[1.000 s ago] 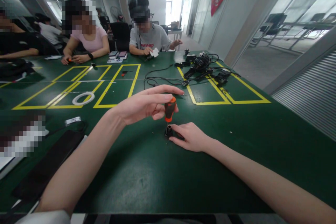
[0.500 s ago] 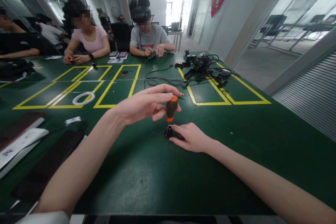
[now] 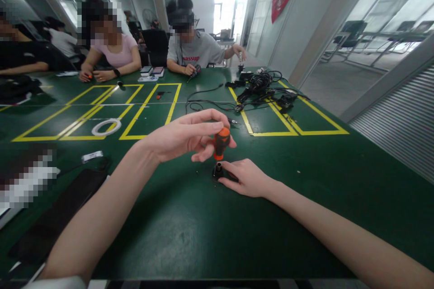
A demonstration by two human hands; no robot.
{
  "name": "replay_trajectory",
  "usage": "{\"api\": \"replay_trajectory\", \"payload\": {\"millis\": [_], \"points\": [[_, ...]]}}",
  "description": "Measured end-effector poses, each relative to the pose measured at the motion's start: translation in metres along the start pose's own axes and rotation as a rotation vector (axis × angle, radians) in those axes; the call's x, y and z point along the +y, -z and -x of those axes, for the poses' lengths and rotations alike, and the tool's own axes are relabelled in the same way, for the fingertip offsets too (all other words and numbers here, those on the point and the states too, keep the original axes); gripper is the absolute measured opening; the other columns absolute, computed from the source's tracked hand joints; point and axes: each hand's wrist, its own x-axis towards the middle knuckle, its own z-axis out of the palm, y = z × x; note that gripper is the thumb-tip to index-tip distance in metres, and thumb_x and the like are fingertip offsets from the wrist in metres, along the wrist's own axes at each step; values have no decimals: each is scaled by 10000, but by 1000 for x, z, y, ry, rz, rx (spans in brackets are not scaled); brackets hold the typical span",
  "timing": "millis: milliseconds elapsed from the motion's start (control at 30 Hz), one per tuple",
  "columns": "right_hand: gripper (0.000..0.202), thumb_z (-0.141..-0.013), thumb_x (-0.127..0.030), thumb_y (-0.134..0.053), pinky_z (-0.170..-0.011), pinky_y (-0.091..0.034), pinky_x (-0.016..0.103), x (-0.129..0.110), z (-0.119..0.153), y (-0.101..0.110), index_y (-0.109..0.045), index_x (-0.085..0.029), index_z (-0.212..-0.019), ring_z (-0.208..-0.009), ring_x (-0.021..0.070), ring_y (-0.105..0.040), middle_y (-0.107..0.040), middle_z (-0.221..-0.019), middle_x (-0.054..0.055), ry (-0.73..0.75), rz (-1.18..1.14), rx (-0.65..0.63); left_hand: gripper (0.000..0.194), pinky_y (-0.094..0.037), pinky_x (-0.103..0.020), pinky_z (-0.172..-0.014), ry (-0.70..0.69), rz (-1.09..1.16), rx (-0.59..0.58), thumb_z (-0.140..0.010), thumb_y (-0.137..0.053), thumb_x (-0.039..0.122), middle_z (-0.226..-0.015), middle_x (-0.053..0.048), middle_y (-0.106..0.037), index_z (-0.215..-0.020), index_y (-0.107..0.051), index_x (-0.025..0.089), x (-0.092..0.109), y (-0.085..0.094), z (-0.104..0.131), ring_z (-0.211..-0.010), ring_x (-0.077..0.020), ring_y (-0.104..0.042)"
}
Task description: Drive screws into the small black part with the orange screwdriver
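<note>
"Where's the screwdriver [image 3: 222, 144]?"

"Standing over the black part [image 3: 217, 173], long axis near upright; tip unclear."

"And the grip?"

"Left hand [image 3: 198, 137] above the part, loosely closed round the screwdriver; right hand [image 3: 250, 178] nearer the part, just right of it, pinching its edge on the table [image 3: 237, 239]."

Head-height view, forward and down across table [image 3: 190, 230]

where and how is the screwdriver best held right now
The screwdriver is probably best gripped around its thick dark-and-orange handle, coming from above and the left. It stands nearly upright, with the wide handle on top and the narrow end down by the small black part, where the right hand takes up room. The left hand holds that handle.
</note>
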Motion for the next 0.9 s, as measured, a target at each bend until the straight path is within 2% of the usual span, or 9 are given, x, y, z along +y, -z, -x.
{"api": "replay_trajectory", "payload": {"millis": [100, 167, 267, 367, 433, 600, 700, 800, 900], "points": [[327, -1053, -393, -507, -591, -347, 276, 0, 0, 0, -630, -134, -1210, -657, 204, -685, -726, -743, 57, -2, 1, 3, 333, -311, -161, -414, 16, -24, 51, -882, -784, 280, -906, -42, -715, -1184, -699, 169, 2, -2, 1, -510, -36, -492], [334, -1053, -396, -506, -593, -349, 276, 1, 0, -1, -630, -133, -1216, -657, 203, -685, -724, -737, 56, 0, 1, 4, 278, -286, -160, -412, 28, -48, 71, -851, -808, 271, -848, -25, -683, -1092, -740, 151, 4, -2, 2, -522, -36, -470], [344, -1056, -405, -499, -596, -351, 273, 1, 0, -1, -628, -136, -1227, -658, 198, -684, -723, -735, 53, 0, 3, 7, 226, -341, -166, -424, 14, -59, 79, -823, -825, 293, -911, -54, -721, -947, -728, 131, 5, 0, 1, -524, -40, -488], [348, -1058, -407, -497, -597, -354, 271, 1, 0, -1, -625, -137, -1236, -663, 195, -684, -729, -751, 57, 2, 3, 6, 257, -450, -193, -483, 0, -53, 51, -858, -790, 344, -1073, -124, -767, -951, -688, 126, 5, 2, -1, -541, -60, -552], [350, -1058, -405, -497, -594, -354, 271, 1, 0, -1, -624, -135, -1239, -664, 196, -685, -734, -764, 62, 2, 2, 5, 250, -475, -205, -502, 2, -47, 28, -896, -756, 356, -1050, -123, -775, -972, -669, 135, 4, 3, -1, -549, -76, -586], [350, -1056, -402, -497, -598, -358, 272, 1, 0, -1, -629, -138, -1243, -659, 196, -684, -728, -743, 55, -1, 4, 4, 295, -335, -178, -445, -33, -42, 49, -862, -799, 279, -918, -41, -724, -1121, -712, 168, 2, 3, 0, -507, -33, -482], [351, -1054, -400, -501, -593, -351, 271, 0, 0, -1, -632, -138, -1247, -646, 193, -678, -720, -722, 48, -2, 4, 3, 270, -273, -176, -438, -23, -73, 75, -815, -839, 266, -831, -16, -668, -1050, -760, 158, 2, 3, 1, -510, -23, -426], [362, -1056, -401, -501, -594, -348, 274, 0, 0, -1, -631, -126, -1251, -647, 197, -680, -720, -725, 53, -1, 4, 6, 208, -312, -174, -450, -28, -87, 83, -825, -831, 304, -900, -55, -716, -915, -755, 131, 3, 3, 1, -528, -32, -456], [362, -1056, -398, -504, -600, -353, 276, 1, 1, -1, -630, -121, -1252, -652, 199, -683, -725, -738, 59, 0, 4, 11, 260, -406, -194, -480, -45, -75, 43, -879, -771, 373, -1053, -122, -768, -937, -733, 122, 4, 3, -1, -541, -55, -526]]}}
